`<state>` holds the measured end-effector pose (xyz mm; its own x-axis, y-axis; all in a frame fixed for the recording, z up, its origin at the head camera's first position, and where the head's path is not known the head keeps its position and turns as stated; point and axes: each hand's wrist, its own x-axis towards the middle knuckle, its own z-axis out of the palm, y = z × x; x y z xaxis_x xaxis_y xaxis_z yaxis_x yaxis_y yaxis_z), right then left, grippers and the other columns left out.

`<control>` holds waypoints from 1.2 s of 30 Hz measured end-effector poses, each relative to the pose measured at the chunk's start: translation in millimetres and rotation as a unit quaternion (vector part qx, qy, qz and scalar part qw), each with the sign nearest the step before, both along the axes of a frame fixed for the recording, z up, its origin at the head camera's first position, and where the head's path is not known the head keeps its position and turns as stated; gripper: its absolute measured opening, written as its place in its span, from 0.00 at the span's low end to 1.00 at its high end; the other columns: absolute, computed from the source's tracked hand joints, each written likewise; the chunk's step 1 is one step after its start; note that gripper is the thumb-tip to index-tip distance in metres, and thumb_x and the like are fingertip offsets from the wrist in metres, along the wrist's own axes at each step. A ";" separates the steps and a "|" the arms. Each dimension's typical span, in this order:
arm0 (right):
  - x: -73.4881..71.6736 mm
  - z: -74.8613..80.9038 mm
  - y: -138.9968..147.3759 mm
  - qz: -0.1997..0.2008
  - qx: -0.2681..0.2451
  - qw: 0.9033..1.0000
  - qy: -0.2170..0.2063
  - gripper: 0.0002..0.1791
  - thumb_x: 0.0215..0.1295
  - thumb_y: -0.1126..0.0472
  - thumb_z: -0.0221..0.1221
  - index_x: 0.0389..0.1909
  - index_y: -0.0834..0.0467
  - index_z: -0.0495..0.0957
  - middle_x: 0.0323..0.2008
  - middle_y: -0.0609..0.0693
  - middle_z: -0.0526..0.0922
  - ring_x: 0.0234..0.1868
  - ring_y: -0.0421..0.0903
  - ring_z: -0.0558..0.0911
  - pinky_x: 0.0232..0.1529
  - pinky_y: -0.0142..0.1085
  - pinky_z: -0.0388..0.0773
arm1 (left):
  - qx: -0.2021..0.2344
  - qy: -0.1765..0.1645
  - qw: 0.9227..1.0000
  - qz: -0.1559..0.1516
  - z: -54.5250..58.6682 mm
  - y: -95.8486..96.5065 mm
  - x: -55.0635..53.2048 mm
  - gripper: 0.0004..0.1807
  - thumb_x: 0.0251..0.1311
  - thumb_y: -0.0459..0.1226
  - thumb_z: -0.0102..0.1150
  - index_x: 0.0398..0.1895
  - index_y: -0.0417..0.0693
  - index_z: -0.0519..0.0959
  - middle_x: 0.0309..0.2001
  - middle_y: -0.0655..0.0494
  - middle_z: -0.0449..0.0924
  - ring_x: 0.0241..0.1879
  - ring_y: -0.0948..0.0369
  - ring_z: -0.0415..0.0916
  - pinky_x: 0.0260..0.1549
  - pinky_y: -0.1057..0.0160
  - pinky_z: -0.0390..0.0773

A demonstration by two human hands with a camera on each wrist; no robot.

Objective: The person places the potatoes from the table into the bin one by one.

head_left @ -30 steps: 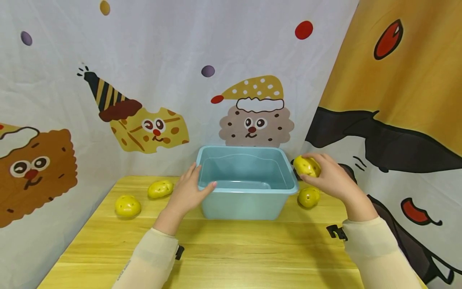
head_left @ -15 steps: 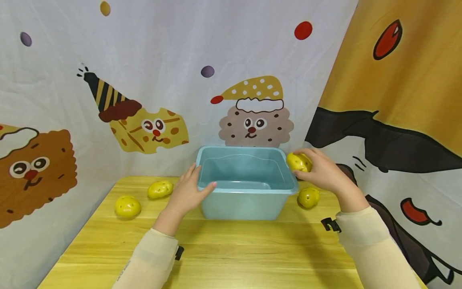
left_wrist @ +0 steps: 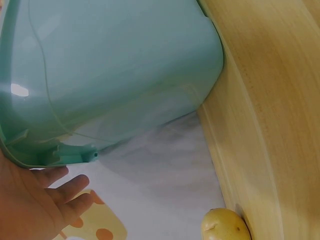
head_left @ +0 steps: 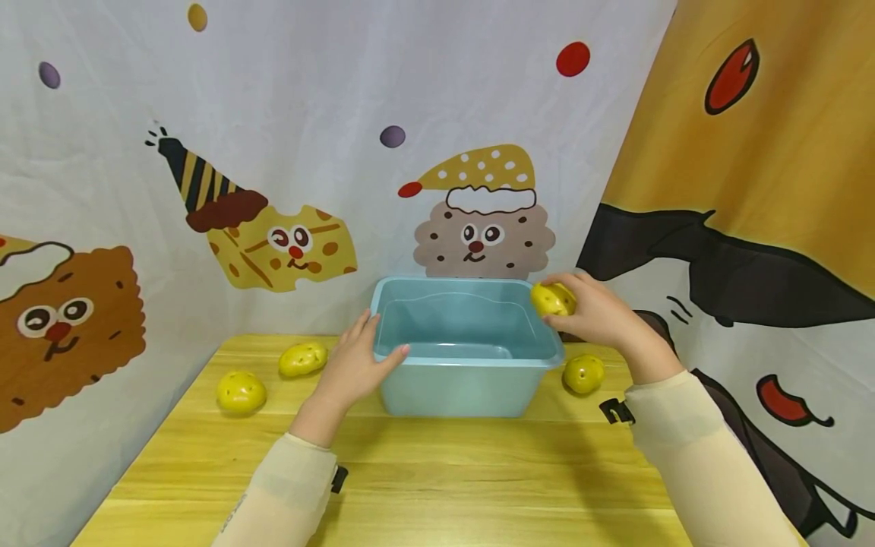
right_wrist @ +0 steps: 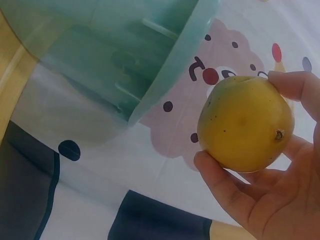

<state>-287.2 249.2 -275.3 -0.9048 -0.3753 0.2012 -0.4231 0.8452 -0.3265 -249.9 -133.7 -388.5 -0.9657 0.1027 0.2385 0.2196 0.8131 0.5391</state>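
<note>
A light blue plastic bin [head_left: 461,391] stands on the wooden table with its mouth up. My right hand [head_left: 598,311] holds a yellow potato [head_left: 552,300] at the bin's right rim; in the right wrist view fingertips and thumb pinch this potato [right_wrist: 245,125] from opposite sides, apart from the bin wall [right_wrist: 100,50]. At the bin's left front corner, my left hand [head_left: 352,368] rests against the rim with fingers spread. The left wrist view has those fingers extended just outside the bin's edge. Beneath my right hand, another potato [head_left: 583,374] lies on the table.
Two more potatoes, one nearer the bin [head_left: 303,359] and one farther left [head_left: 241,392], lie on the wooden table [head_left: 437,479]. A white cloth with cartoon figures [head_left: 328,99] hangs behind the table, and its printed folds continue down the right side.
My right hand has carried its potato left and slightly up, from beside the bin to its right rim. The left hand and the bin have stayed in place.
</note>
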 end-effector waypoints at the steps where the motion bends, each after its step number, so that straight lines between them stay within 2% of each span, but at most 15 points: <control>1: -0.6 1.0 -1.3 0.001 0.001 1.000 -0.003 0.34 0.60 0.51 0.67 0.66 0.56 0.71 0.54 0.61 0.73 0.45 0.57 0.76 0.45 0.52 0.77 | 0.000 0.001 1.000 0.000 -0.2 -0.1 -0.1 0.53 0.63 0.69 0.49 0.78 0.40 0.54 0.79 0.41 0.45 0.74 0.36 0.50 0.68 0.33 0.52; 8: -8.0 4.1 -6.9 0.003 0.011 1.000 -0.013 0.33 0.59 0.50 0.67 0.65 0.53 0.71 0.55 0.60 0.73 0.48 0.56 0.73 0.45 0.51 0.75 | 0.000 0.002 1.000 0.001 -0.9 -0.1 -0.3 0.53 0.63 0.69 0.49 0.78 0.41 0.55 0.79 0.41 0.46 0.74 0.36 0.50 0.68 0.33 0.53; 15: -18.5 4.1 -11.3 0.031 0.014 0.999 -0.021 0.34 0.60 0.50 0.67 0.66 0.56 0.71 0.57 0.60 0.75 0.52 0.57 0.71 0.48 0.53 0.72 | -0.004 -0.001 1.000 0.002 -1.3 -0.3 -0.2 0.54 0.62 0.70 0.48 0.78 0.40 0.54 0.79 0.41 0.45 0.74 0.35 0.50 0.68 0.32 0.53; 19: -23.5 5.6 -14.4 0.049 0.014 0.998 -0.027 0.32 0.59 0.52 0.68 0.64 0.57 0.73 0.53 0.58 0.77 0.49 0.55 0.73 0.47 0.50 0.73 | -0.005 -0.001 1.000 0.001 -2.0 -0.5 -0.5 0.56 0.61 0.73 0.45 0.78 0.41 0.54 0.79 0.41 0.45 0.74 0.35 0.50 0.68 0.32 0.53; 23: -28.5 6.2 -16.8 0.061 0.011 0.997 -0.044 0.31 0.60 0.53 0.68 0.63 0.57 0.73 0.50 0.58 0.77 0.46 0.54 0.74 0.45 0.46 0.74 | -0.003 0.001 1.000 0.000 -2.4 -0.5 -0.8 0.55 0.61 0.72 0.46 0.78 0.40 0.54 0.79 0.41 0.45 0.74 0.35 0.50 0.68 0.32 0.53; 29: -37.1 4.7 -17.9 0.083 0.005 0.994 -0.072 0.31 0.60 0.54 0.67 0.63 0.58 0.72 0.51 0.59 0.77 0.46 0.55 0.74 0.45 0.45 0.74 | -0.002 -0.006 1.000 0.000 -1.7 -0.5 -0.8 0.54 0.63 0.70 0.47 0.79 0.41 0.54 0.79 0.42 0.44 0.74 0.36 0.49 0.68 0.33 0.52; 36: -45.4 4.3 -20.3 0.084 0.008 0.992 -0.092 0.32 0.59 0.54 0.68 0.63 0.57 0.72 0.52 0.59 0.77 0.45 0.54 0.75 0.43 0.44 0.75 | -0.005 0.000 1.000 -0.002 -1.7 -0.7 -0.5 0.54 0.63 0.70 0.47 0.78 0.40 0.54 0.79 0.41 0.45 0.73 0.34 0.50 0.68 0.33 0.53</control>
